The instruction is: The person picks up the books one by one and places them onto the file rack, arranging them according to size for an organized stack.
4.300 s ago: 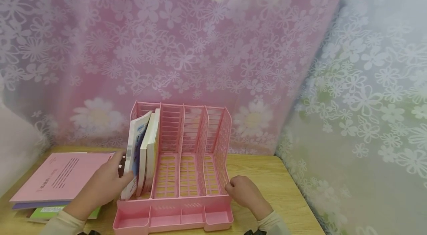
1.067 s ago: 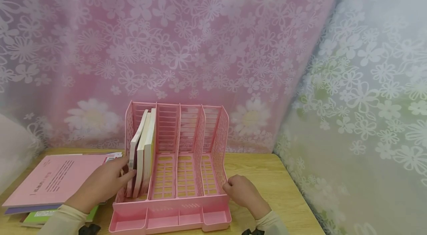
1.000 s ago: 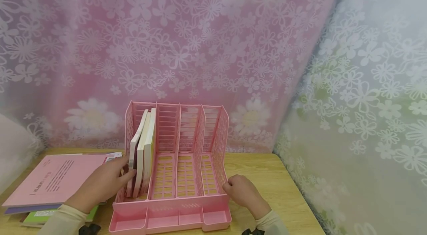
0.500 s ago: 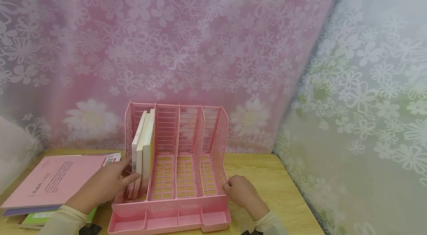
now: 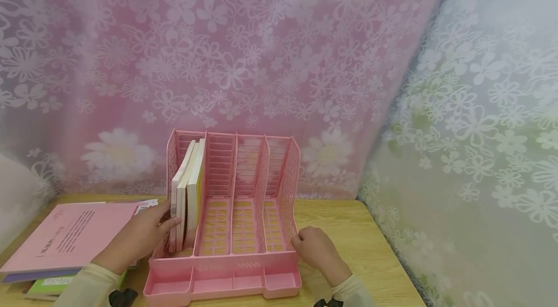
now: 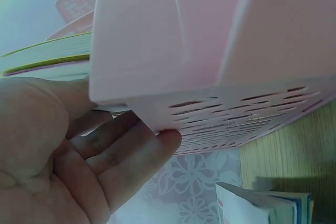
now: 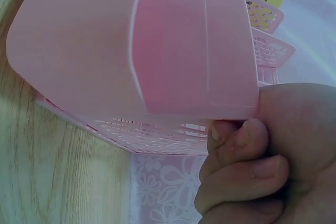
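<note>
A pink plastic desk organizer (image 5: 226, 268) with upright dividers stands on the table. Its leftmost slot holds several books (image 5: 194, 191), leaning slightly right. My left hand (image 5: 139, 237) pinches the outermost book (image 5: 174, 195), thumb on its near edge. In the left wrist view, the left hand's fingers (image 6: 139, 158) reach along the organizer's perforated side wall (image 6: 231, 114), one fingertip touching its outside; the rest of the grip is hidden. My right hand (image 5: 317, 249) grips the front edge of the organizer's right side wall, its fingers (image 7: 244, 182) curled.
Left of the organizer lies a stack with a pink booklet (image 5: 83, 234) on top and a green one (image 5: 52, 283) lower down. The wooden table (image 5: 348, 234) extends right of the organizer. Floral curtains (image 5: 270, 55) hang behind and along the right.
The book in my left hand has moved from a tilted position with its cover showing to nearly upright against the other books. My right hand has kept its grip.
</note>
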Action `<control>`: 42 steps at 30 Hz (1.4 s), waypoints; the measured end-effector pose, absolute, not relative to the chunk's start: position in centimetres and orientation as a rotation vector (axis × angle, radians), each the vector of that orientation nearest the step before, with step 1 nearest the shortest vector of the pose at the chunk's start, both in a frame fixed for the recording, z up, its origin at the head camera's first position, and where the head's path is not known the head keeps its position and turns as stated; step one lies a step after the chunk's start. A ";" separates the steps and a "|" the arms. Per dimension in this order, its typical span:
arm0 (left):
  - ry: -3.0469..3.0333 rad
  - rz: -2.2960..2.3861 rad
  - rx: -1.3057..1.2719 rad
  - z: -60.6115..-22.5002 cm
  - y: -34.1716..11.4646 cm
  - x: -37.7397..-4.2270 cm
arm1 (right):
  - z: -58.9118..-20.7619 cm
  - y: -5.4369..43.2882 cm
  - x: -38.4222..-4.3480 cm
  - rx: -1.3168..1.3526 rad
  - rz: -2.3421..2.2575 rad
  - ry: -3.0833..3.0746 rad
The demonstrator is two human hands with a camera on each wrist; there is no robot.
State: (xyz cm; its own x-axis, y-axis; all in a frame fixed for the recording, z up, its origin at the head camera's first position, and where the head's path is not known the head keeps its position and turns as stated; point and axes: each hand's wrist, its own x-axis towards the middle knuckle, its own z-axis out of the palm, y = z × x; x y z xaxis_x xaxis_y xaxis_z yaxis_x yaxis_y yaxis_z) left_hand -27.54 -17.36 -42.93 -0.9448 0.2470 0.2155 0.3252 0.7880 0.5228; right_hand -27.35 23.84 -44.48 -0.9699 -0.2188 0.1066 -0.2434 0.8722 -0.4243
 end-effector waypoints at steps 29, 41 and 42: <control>-2.821 -0.882 -0.404 -43.1 -18.5 -26.8 | -45.0 24.0 -27.3 0.267 0.630 -3.011; -2.953 -0.783 -0.211 -42.9 -21.7 -27.0 | -42.6 25.5 -26.6 0.548 0.585 -2.908; -2.968 -0.774 -0.200 -42.9 -22.1 -27.0 | -42.1 25.7 -26.8 0.564 0.578 -2.913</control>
State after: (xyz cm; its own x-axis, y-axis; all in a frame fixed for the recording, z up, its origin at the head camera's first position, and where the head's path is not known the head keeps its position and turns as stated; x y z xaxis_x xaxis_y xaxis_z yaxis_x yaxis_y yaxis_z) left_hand -27.02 -22.09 -42.92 -0.9892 0.1086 0.0980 0.1426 0.8649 0.4813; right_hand -26.76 25.68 -42.11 -0.9236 -0.3358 0.1849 -0.3810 0.8576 -0.3454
